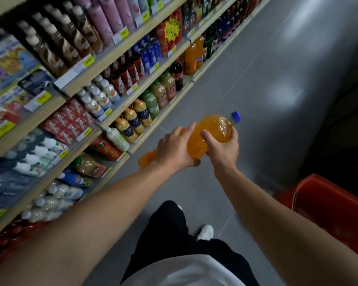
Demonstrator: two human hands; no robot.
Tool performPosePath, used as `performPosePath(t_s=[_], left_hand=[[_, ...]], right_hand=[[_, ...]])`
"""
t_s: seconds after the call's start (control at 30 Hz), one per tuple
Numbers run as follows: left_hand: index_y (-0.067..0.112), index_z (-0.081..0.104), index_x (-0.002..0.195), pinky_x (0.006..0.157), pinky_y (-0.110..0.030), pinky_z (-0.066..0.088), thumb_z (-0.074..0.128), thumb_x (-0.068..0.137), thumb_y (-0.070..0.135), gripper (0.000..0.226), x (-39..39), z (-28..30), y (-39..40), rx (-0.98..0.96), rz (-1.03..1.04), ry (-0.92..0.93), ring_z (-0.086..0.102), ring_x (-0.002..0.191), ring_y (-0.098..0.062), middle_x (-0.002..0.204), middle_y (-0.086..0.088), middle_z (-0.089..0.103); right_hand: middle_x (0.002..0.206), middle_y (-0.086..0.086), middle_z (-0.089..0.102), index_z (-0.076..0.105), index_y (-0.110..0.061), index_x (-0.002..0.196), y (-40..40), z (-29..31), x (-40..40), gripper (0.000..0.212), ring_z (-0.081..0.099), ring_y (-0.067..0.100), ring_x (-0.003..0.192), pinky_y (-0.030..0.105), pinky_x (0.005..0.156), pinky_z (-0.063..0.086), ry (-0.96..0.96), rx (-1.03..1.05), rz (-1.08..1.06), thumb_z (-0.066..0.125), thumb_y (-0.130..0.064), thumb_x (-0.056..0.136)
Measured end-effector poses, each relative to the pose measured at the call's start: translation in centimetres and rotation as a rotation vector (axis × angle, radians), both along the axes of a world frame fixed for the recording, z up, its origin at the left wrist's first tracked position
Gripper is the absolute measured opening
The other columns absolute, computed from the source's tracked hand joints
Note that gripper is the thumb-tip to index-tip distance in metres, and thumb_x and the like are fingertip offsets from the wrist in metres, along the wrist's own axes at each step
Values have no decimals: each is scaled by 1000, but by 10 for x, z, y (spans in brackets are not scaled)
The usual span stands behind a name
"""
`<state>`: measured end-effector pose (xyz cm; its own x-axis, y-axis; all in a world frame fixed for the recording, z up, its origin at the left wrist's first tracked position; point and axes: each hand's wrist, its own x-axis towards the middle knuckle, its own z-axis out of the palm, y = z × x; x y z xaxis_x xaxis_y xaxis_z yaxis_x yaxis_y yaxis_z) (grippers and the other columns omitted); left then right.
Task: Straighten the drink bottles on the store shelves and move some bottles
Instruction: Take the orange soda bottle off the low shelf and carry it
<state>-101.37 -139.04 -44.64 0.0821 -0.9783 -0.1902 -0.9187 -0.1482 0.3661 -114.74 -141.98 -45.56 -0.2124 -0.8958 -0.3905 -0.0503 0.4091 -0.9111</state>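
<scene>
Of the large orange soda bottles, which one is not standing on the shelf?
The blue-capped orange soda bottle, held over the aisle by both hands; the others stand on the bottom shelf.

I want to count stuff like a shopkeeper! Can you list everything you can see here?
Big bottle: one, orange with blue cap, held over the aisle.
Shelves: several tiers, pale, left side.
Shelf bottles: many, orange, green, white, brown, pink, in rows.
Cans: several, blue, middle tier.
Basket: one, red, right.
Floor: grey tiles.
Shoe: one, white.
Left hand: grips the bottle's middle.
Right hand: grips near its neck.
</scene>
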Motion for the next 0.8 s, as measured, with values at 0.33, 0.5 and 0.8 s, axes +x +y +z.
performPosePath(t_s=[0.33,0.5,0.8], left_hand=[[40,14,152,94,-52,50,89,55,56,123,17,-15,-254,30,22,40,53,122,-32,143,-2,43],[39,14,152,96,-50,48,89,55,55,123,24,-6,-367,35,-14,17,52,124,-33,143,-2,44],[39,13,153,91,-49,52,89,56,53,124,-15,-23,-553,33,59,10,53,121,-32,142,-3,44]], right_hand=[[121,-7,53,35,-33,146,-255,-11,16,102,58,18,110,46,92,56,20,21,18,86,-51,60],[128,-6,53,34,-38,145,-364,-8,23,111,58,21,115,48,90,57,-19,53,-7,83,-62,49],[131,-6,50,31,-34,149,-560,-24,-14,105,55,20,118,46,95,54,-30,77,74,86,-52,62]])
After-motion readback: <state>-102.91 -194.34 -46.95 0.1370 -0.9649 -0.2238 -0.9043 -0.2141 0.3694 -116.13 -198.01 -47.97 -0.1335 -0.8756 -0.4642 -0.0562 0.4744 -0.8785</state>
